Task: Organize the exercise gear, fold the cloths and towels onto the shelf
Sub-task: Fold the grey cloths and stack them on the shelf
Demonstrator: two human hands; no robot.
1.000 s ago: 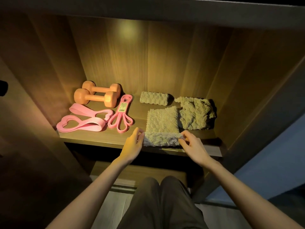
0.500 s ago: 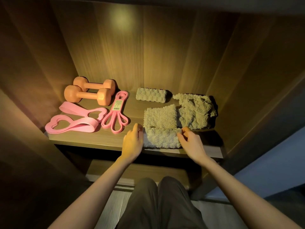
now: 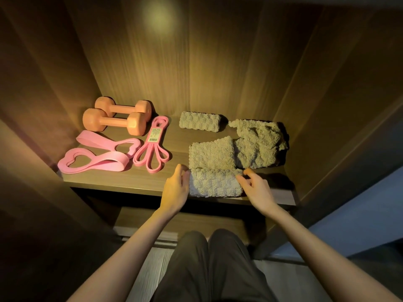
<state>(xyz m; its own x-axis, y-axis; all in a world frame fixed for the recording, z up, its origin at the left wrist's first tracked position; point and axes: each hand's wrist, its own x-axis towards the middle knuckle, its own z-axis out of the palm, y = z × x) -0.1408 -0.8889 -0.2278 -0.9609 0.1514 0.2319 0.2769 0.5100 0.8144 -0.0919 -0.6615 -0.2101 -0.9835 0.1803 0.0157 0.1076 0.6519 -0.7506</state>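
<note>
The left hand point(image 3: 175, 190) cups the left end and the right hand point(image 3: 257, 188) pinches the right end of the beige waffle-textured towel point(image 3: 214, 182), probably to keep its roll even. The towel lies at the front edge of the wooden shelf point(image 3: 130, 182). Beyond the grip lie a rolled beige towel point(image 3: 199, 122) and a crumpled beige towel point(image 3: 257, 142); left of it, apart from the cloths, pink resistance bands point(image 3: 113, 163) and orange dumbbells point(image 3: 115, 122).

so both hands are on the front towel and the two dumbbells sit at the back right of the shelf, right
No: the head view shows the dumbbells at the back left of the shelf. The left hand and right hand are on the front towel.
</note>
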